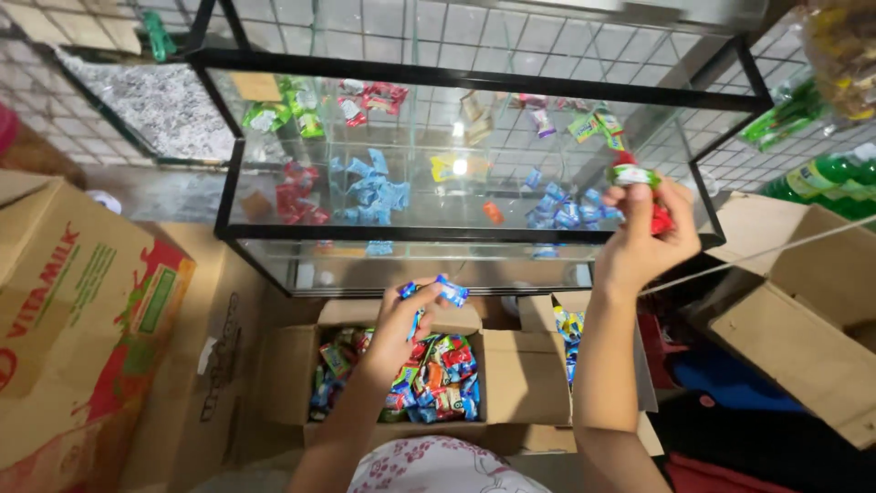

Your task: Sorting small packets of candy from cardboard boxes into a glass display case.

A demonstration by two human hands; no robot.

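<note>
A patterned sleeve (pixel 438 466) is seen nearest. At one o'clock, red-green packets (pixel 639 178) are gripped by the right hand (pixel 643 233) at the glass case (pixel 474 91) rim; blue packets (pixel 443 290) are pinched by the left hand (pixel 406 319) above the open box (pixel 511 374).

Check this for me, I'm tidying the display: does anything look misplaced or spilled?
Nothing is spilled. One orange packet lies alone on the glass shelf, between the blue piles, apart from the sorted colour groups.
</note>
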